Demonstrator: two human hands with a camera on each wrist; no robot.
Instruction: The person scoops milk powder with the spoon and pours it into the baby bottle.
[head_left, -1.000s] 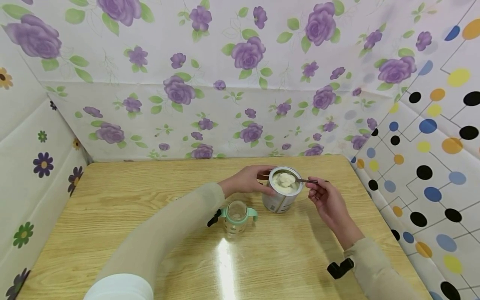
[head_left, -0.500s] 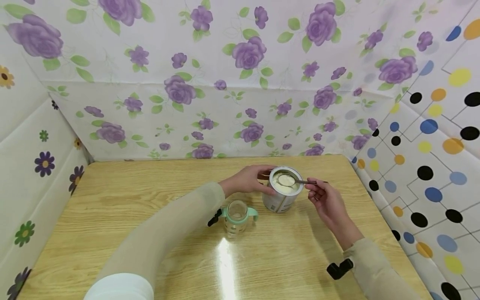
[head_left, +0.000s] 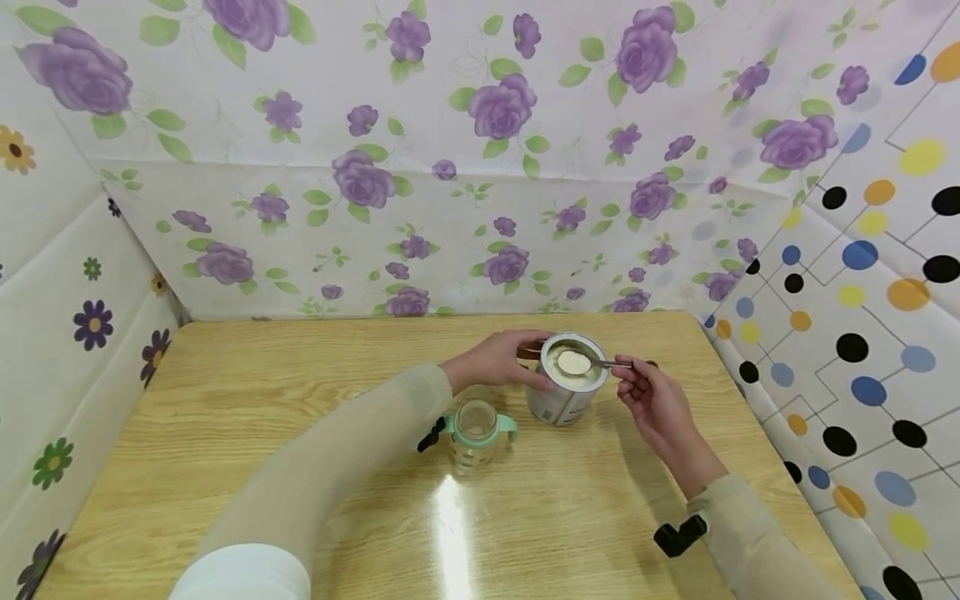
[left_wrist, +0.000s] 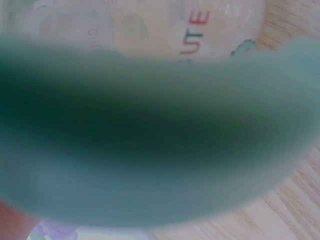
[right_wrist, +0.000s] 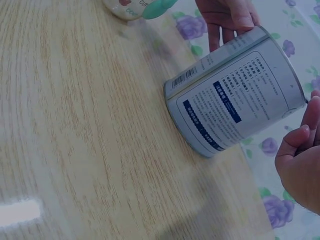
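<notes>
A grey milk powder can (head_left: 557, 408) stands open on the table, pale powder inside. My left hand (head_left: 495, 360) grips its left side near the rim, thumb in front and fingers behind. With my right hand (head_left: 660, 410) I pinch the handle of a metal spoon (head_left: 621, 364). The spoon's bowl lies over the can's mouth, full of powder with a fairly flat top. In the right wrist view, printed text covers the can's wall (right_wrist: 230, 95), and my right fingers (right_wrist: 300, 135) are near its rim. A baby bottle (head_left: 472, 452) with mint green handles stands lidless below my left wrist.
The wooden table (head_left: 262, 375) has a patterned cloth wall (head_left: 420, 233) along its back and dotted cloth at the right. A white round object (head_left: 240, 575) shows at the bottom left. One green bottle handle (left_wrist: 160, 195) blurs across the left wrist view.
The powder heaped on the spoon has become lower and flatter. The spoon stays over the can's mouth, and both hands keep nearly the same places.
</notes>
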